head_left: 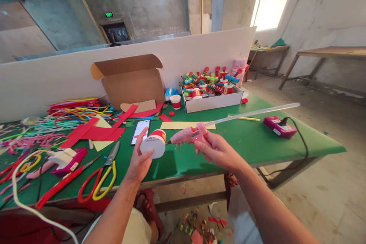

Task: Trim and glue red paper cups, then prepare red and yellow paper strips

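My left hand point(140, 164) is closed around a paper cup point(153, 145) with a red and yellow band, its white bottom turned toward me. In my right hand point(215, 148) is a pink hot glue gun point(188, 135), a long clear glue stick point(254, 113) poking out of its back. The nozzle points left, close to the cup's side; whether it touches I cannot tell. Beneath them, a strip of pale yellow paper point(183, 125) and a phone point(138, 132) with a lit screen lie on the green table point(286, 137).
Scissors point(105, 171), a red-handled cutter point(60, 187), red paper strips point(100, 134) and pipe cleaners point(74, 108) lie left. Behind are an open cardboard box point(131, 84), another cup point(175, 102) and a white box point(214, 103) of colourful figures. A purple power socket point(280, 126) sits right, its cord hanging over the edge.
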{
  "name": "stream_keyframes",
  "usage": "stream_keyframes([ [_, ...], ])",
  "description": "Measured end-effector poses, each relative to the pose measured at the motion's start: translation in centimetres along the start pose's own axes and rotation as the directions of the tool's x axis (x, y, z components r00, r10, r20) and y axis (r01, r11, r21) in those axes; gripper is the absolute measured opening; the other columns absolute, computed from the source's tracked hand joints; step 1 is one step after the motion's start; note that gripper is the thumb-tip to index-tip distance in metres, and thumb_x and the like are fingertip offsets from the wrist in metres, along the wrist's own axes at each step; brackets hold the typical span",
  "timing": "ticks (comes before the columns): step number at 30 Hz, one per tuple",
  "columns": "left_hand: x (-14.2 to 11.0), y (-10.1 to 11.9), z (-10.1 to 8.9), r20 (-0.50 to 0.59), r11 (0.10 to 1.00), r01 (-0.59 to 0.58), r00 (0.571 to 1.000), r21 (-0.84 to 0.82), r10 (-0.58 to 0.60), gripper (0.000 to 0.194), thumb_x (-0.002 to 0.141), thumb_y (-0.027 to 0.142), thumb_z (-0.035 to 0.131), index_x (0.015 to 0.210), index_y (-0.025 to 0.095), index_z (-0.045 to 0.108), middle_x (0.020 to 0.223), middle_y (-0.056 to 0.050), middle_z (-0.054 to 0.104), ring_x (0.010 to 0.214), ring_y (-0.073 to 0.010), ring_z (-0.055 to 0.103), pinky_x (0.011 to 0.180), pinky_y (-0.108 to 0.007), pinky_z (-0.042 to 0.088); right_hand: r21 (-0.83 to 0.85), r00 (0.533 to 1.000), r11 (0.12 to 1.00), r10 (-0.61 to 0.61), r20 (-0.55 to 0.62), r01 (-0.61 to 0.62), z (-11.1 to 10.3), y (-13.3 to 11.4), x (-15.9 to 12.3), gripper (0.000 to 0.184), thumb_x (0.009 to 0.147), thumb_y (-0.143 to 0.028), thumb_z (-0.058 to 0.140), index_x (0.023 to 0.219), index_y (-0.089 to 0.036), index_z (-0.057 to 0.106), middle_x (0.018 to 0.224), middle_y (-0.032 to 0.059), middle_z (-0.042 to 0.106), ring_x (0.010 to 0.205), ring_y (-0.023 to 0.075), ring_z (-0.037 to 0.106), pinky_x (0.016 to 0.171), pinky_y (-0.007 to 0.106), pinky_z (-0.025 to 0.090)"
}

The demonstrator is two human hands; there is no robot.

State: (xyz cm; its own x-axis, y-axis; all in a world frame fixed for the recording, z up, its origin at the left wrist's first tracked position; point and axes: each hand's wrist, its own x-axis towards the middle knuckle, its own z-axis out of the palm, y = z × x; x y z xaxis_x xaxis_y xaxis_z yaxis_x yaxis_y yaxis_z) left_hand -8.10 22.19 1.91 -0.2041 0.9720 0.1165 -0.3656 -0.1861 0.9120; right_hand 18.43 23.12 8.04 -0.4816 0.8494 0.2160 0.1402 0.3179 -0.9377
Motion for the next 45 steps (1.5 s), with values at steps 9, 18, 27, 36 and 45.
stream_keyframes([
  [9,0.3,-0.3,0.3,-0.003,1.000,0.000,1.000,-0.021,0.000,0.089,0.057,0.032,0.087,0.139,0.028,0.053,0.101,-0.005,0.072,0.092,-0.0228,0.068,0.080,-0.033,0.053,0.036,0.999,0.999,-0.010,-0.032,0.011,0.5,0.4,0.4,0.037,0.092,-0.053,0.054,0.076,-0.020,0.055,0.050,-0.0071,0.042,0.050,0.0097,0.039,0.050,0.024,0.031],
  [18,0.7,-0.6,0.8,-0.006,0.998,0.017,1.000,-0.060,-0.018,0.091,0.057,0.034,0.088,0.141,0.029,0.051,0.101,-0.005,0.073,0.097,-0.0254,0.068,0.091,-0.040,0.052,0.083,0.997,0.996,0.040,-0.062,-0.035,0.8,0.9,1.0,0.043,0.088,-0.061,0.056,0.074,-0.020,0.054,0.050,-0.0072,0.041,0.044,0.0084,0.038,0.045,0.024,0.029],
  [27,0.7,-0.7,0.9,0.010,0.996,0.021,1.000,-0.087,-0.020,0.086,0.059,0.031,0.087,0.139,0.029,0.054,0.106,-0.004,0.072,0.097,-0.0234,0.067,0.093,-0.039,0.050,0.035,0.996,0.999,0.043,-0.074,-0.040,0.8,1.0,1.0,0.042,0.089,-0.059,0.056,0.075,-0.020,0.055,0.048,-0.0069,0.042,0.046,0.0092,0.039,0.045,0.023,0.030],
  [36,0.8,-0.7,0.8,-0.007,0.991,0.022,1.000,-0.133,-0.023,0.080,0.060,0.030,0.087,0.134,0.029,0.057,0.103,-0.003,0.072,0.096,-0.0210,0.066,0.091,-0.035,0.050,0.042,0.996,0.998,0.045,-0.079,-0.042,1.0,1.2,1.1,0.042,0.089,-0.060,0.056,0.075,-0.020,0.053,0.046,-0.0083,0.041,0.043,0.0084,0.038,0.044,0.024,0.029],
  [45,0.9,-0.8,0.8,-0.016,0.991,0.032,0.999,-0.133,-0.034,0.078,0.060,0.030,0.085,0.132,0.027,0.058,0.103,-0.004,0.071,0.100,-0.0221,0.064,0.094,-0.038,0.049,0.036,0.997,0.998,0.056,-0.057,-0.054,1.1,1.3,1.2,0.046,0.087,-0.064,0.056,0.074,-0.020,0.054,0.048,-0.0076,0.041,0.045,0.0085,0.038,0.044,0.024,0.029],
])
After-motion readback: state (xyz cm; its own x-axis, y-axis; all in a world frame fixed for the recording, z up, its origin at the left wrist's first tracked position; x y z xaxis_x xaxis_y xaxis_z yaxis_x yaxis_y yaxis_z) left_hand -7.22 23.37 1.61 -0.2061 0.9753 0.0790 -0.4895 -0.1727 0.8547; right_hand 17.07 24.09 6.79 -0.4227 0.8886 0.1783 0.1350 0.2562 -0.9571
